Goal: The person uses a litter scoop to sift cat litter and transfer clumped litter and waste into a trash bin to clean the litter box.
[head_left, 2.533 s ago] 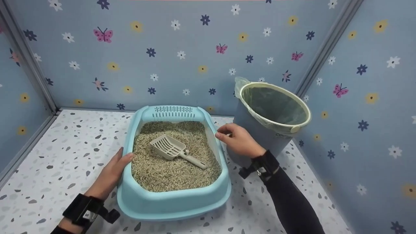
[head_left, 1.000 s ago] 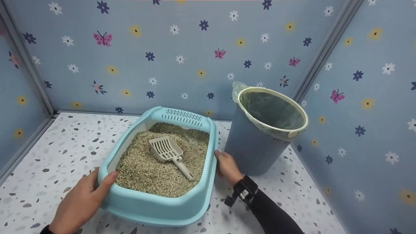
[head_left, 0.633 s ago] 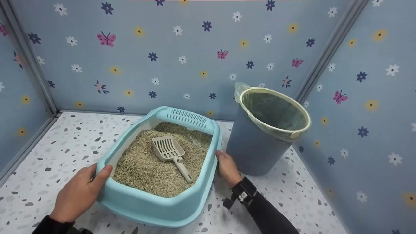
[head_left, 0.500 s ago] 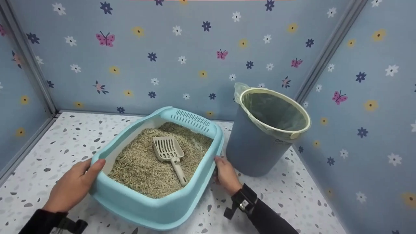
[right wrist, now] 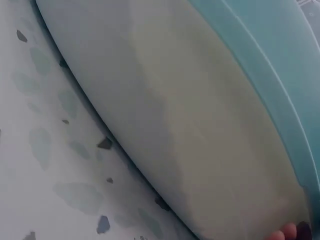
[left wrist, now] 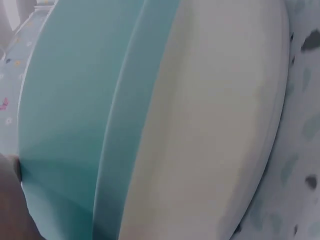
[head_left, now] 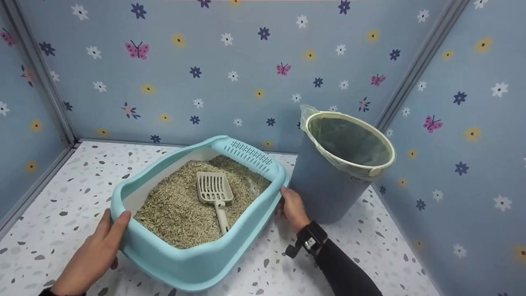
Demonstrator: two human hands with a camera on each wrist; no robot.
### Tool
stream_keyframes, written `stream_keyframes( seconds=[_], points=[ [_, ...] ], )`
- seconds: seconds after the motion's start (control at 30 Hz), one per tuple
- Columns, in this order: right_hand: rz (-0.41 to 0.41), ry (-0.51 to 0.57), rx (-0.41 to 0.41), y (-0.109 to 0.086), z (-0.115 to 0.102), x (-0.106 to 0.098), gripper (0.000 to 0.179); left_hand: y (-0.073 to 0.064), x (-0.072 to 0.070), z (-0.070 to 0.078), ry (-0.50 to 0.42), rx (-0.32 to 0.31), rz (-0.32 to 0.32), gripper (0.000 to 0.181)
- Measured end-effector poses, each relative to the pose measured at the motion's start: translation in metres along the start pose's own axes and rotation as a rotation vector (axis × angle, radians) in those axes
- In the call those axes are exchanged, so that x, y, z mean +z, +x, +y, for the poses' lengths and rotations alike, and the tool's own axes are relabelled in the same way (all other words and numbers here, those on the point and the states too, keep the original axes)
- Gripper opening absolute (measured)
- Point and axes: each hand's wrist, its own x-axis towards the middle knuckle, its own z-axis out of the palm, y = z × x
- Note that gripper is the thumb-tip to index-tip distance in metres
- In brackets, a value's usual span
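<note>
A light-blue litter box (head_left: 176, 263) holds beige granular litter (head_left: 181, 205). It stands turned at an angle on the speckled surface. On the litter lies a beige slotted litter scoop (head_left: 214, 187), its handle toward the front. My left hand (head_left: 92, 250) touches the box's left front corner, thumb against the rim and index finger extended beside it. My right hand (head_left: 294, 207) grips the right side, thumb at the rim and fingers tucked below. In the right wrist view, fingertips (right wrist: 287, 232) show beside the box's cream lower wall. The left wrist view shows mostly box wall (left wrist: 200, 100).
Close behind my right hand stands a blue-grey trash bin (head_left: 328, 189) with a cream rim and a translucent liner (head_left: 306, 112). Flower-patterned panels (head_left: 230, 98) enclose the back and sides. The white speckled surface (head_left: 45, 213) extends around the box.
The litter box has turned clockwise, its front swinging left and its back end rightward. The scoop has turned with it. My right hand has come down from above onto the box's right side.
</note>
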Motion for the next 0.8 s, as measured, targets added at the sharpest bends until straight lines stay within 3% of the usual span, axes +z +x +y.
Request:
stream_keyframes(
  seconds=[0.13, 0.3, 0.5, 0.6, 0.7, 0.8],
  points=[
    [0.01, 0.025, 0.008, -0.001, -0.001, 0.003, 0.039, 0.004, -0.001, 0.002, -0.077, -0.026, -0.036, 0.101],
    [0.031, 0.104, 0.024, -0.02, 0.0, 0.007, 0.037, 0.021, -0.012, 0.0, -0.097, -0.06, -0.039, 0.098],
    [-0.034, 0.154, 0.041, -0.06, 0.006, 0.008, 0.036, 0.045, -0.028, -0.011, -0.078, 0.057, 0.06, 0.093],
    [-0.076, 0.168, 0.053, -0.07, 0.007, 0.002, 0.039, 0.051, -0.031, -0.015, -0.084, 0.096, 0.083, 0.089],
    [-0.072, 0.174, 0.076, -0.063, 0.009, -0.008, 0.043, 0.044, -0.027, -0.011, -0.079, 0.067, 0.047, 0.099],
    [-0.014, 0.153, 0.073, -0.046, 0.01, -0.018, 0.048, 0.019, -0.012, -0.006, -0.08, 0.032, 0.001, 0.097]
  ],
)
